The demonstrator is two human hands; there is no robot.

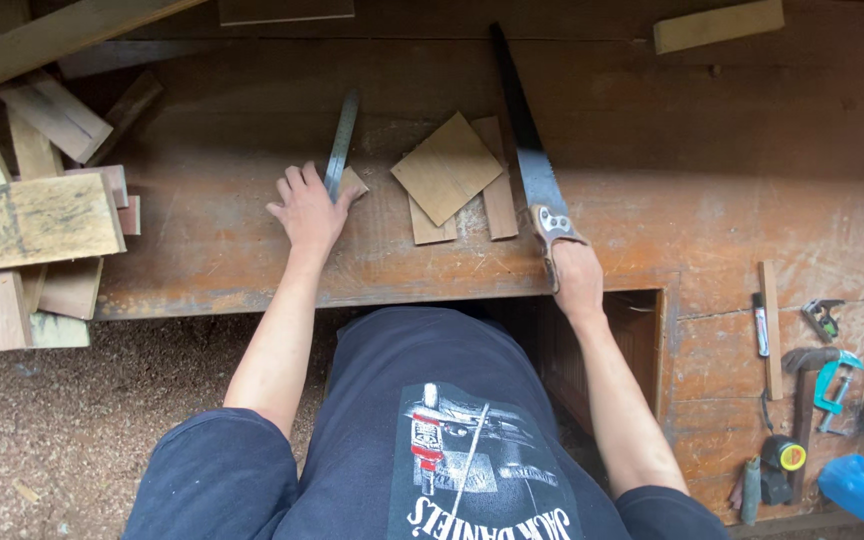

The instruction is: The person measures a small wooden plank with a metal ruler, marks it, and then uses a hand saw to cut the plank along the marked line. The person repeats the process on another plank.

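Head view: right hand [578, 280] grips the handsaw [530, 160] handle; left hand [307, 212], fingers spread, rests against a metal ruler [341, 143] at ten o'clock of the wood offcuts [452, 175]. Marking seems in hand; sawing needs a steadied piece.

Left hand [307, 212] flat, fingers spread; right hand [576, 277] fisted

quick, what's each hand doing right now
Left hand: open, fingers spread, resting on the metal ruler on the workbench.
Right hand: closed around the handsaw handle.
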